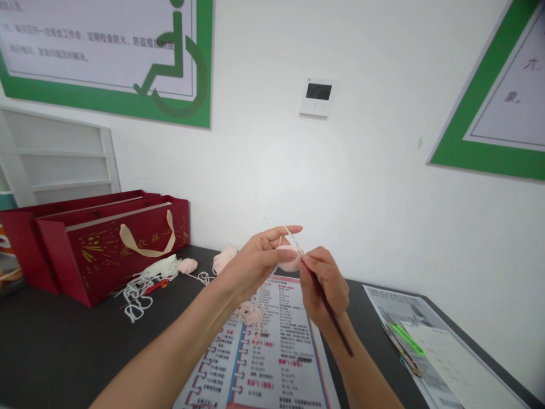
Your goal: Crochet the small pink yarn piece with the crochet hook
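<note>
My left hand (259, 258) pinches a small pale pink crochet piece (288, 262) between thumb and fingers, with white yarn looped over its raised index finger. In my right hand (326, 284) is a crochet hook (328, 309) with a dark handle, its tip at the edge of the piece. The two hands nearly touch, above a printed sheet (293, 341) of text on the black table. Loose pale pink yarn (250, 313) lies on that sheet below my left hand. The exact stitch at the hook tip is too small to make out.
Dark red gift bags (128, 250) stand at the left. Beside them lie tangled white yarn (147, 284), a small pink piece (187, 266) and a pink yarn ball (224, 259). At the right, papers (451, 352) carry a bright green tool (406, 339). A white wall (374, 216) rises behind the table.
</note>
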Tool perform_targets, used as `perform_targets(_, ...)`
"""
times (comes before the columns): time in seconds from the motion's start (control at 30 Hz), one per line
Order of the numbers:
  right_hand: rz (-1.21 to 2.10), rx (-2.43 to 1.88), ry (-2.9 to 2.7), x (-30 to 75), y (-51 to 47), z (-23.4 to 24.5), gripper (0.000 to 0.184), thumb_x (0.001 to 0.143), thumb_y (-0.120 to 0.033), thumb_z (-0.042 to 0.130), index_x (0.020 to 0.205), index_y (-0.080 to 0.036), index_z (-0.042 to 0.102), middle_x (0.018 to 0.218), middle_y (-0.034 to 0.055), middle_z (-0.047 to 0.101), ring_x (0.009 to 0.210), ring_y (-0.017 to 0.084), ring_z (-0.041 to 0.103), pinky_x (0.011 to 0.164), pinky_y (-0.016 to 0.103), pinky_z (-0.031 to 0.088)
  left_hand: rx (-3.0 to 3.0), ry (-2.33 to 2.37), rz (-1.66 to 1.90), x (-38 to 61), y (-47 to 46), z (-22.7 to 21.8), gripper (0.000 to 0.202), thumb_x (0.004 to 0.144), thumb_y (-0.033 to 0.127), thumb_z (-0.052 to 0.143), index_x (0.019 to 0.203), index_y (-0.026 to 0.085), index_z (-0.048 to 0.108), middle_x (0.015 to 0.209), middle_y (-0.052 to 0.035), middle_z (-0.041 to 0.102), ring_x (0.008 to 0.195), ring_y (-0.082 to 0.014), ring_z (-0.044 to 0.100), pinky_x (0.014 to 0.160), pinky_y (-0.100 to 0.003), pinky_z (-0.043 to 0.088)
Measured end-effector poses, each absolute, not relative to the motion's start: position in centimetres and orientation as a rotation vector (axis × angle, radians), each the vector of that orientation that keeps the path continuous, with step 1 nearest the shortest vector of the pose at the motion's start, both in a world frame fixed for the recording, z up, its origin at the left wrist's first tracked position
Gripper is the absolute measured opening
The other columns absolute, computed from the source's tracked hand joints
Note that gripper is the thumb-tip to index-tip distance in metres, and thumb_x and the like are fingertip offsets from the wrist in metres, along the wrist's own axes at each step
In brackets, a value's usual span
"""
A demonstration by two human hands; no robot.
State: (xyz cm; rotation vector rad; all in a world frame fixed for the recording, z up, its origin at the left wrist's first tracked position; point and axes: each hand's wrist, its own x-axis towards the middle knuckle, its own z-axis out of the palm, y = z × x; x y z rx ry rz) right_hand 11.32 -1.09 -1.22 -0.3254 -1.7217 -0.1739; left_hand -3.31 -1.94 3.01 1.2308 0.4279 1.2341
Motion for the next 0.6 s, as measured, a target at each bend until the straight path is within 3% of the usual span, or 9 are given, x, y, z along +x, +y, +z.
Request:
perform_targets(0.1, 0.353, -0.311, -1.687, 12.1, -1.2, 0.0, 0.013, 0.088, -0.013, 0.052, 0.092, -0.025, 0.053, 0.077, -0.0002, 0.053, 0.063, 0.013, 0.051, 0.053, 0.027, 0.043, 1.194, 0.393, 1.184, -4.0, -1.4, 3.1, 0.045, 0.069, 0.016, 0.074, 0.113, 0.016, 0.064, 0.067, 0.0031, 0.054, 0.062, -0.0079, 0.047, 0.066, -0.024, 0.038)
perform_targets(0.2, 0.658, -0.258, -1.677, 13.1, -1.3, 0.9, 0.008, 0.088, -0.017, 0.054, 0.089, -0.025, 0.056, 0.074, -0.0025, 0.05, 0.055, 0.01, 0.047, 0.047, 0.024, 0.037, 1.19, 0.382, 1.169, -4.7, -1.0, 3.2, 0.044, 0.069, 0.014, 0.074, 0.112, 0.015, 0.065, 0.069, 0.0025, 0.053, 0.06, -0.0061, 0.045, 0.06, -0.02, 0.036)
perform_targets(0.47, 0.808, -0.357, -1.716, 15.6, -1.7, 1.9, 0.006, 0.082, -0.021, 0.063, 0.081, -0.021, 0.058, 0.071, -0.0009, 0.052, 0.054, 0.01, 0.045, 0.045, 0.024, 0.033, 1.155, 0.339, 0.949, -5.6, -0.6, 3.1, 0.039, 0.071, 0.012, 0.07, 0.11, 0.012, 0.066, 0.07, -0.0024, 0.06, 0.058, -0.009, 0.054, 0.059, -0.022, 0.042)
perform_targets(0.6, 0.968, -0.346, -1.685, 15.8, -1.8, 2.3, 0.01, 0.081, -0.024, 0.064, 0.077, -0.02, 0.057, 0.066, -0.0017, 0.051, 0.051, 0.009, 0.042, 0.044, 0.024, 0.03, 1.177, 0.312, 0.894, -5.7, -0.7, 3.2, 0.039, 0.069, 0.012, 0.071, 0.108, 0.01, 0.067, 0.063, -0.0007, 0.058, 0.054, -0.0089, 0.052, 0.054, -0.022, 0.04)
